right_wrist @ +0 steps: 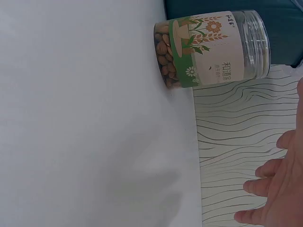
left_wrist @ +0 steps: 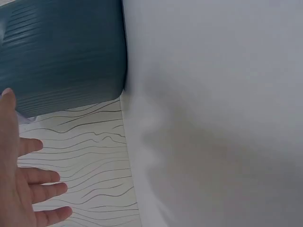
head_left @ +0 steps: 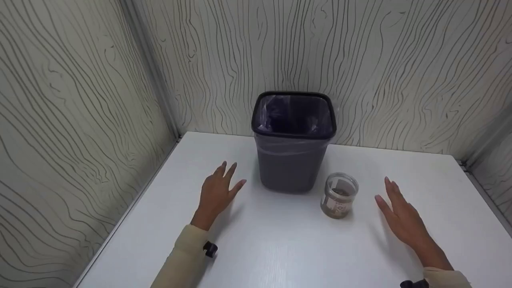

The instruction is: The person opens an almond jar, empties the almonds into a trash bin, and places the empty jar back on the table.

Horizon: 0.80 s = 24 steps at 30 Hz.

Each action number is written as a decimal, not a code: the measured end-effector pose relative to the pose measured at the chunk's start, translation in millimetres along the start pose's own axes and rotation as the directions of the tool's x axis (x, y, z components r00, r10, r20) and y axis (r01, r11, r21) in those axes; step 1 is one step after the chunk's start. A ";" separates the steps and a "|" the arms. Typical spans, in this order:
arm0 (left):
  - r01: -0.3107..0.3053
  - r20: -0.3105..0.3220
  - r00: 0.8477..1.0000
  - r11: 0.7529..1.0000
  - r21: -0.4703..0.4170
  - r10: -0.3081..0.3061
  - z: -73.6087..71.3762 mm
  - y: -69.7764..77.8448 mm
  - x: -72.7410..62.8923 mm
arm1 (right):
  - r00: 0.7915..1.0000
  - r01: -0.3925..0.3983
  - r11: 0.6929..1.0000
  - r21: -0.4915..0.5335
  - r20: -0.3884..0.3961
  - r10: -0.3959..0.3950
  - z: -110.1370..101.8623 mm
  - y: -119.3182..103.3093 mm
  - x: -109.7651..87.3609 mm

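Observation:
A clear jar (head_left: 339,196) with a printed label stands without a lid on the table, and the right wrist view shows brown nuts or kernels at the bottom of the jar (right_wrist: 208,49). Behind it to the left is a dark trash bin (head_left: 290,164) lined with a clear plastic bag. My left hand (head_left: 216,194) hovers left of the bin, fingers spread, touching nothing. To the right of the jar, my right hand (head_left: 404,220) is held above the table with straight fingers, apart from the jar.
The white table (head_left: 272,248) reaches back to a wall (head_left: 224,68) with a wood-grain line pattern. A similar side wall (head_left: 72,120) runs along the left edge, and another panel borders the right. The bin stands close to the back wall.

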<state>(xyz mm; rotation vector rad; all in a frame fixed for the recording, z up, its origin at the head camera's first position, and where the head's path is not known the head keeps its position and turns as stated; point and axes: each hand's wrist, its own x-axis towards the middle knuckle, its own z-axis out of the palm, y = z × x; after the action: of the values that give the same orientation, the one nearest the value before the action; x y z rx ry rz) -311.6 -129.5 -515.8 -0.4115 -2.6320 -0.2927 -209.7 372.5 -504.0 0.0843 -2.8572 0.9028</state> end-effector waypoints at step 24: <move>-0.238 -0.095 0.970 0.958 -0.162 0.225 -11.1 70.1 -2.4 | 0.998 0.020 0.995 0.096 0.055 -0.026 26.7 -13.3 1.8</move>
<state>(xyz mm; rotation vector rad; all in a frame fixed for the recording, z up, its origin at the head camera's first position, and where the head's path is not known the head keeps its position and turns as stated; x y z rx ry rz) -281.6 -67.6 -497.8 -0.7449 -2.4622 -0.4510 -213.5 346.2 -517.8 0.1548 -2.8565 1.0483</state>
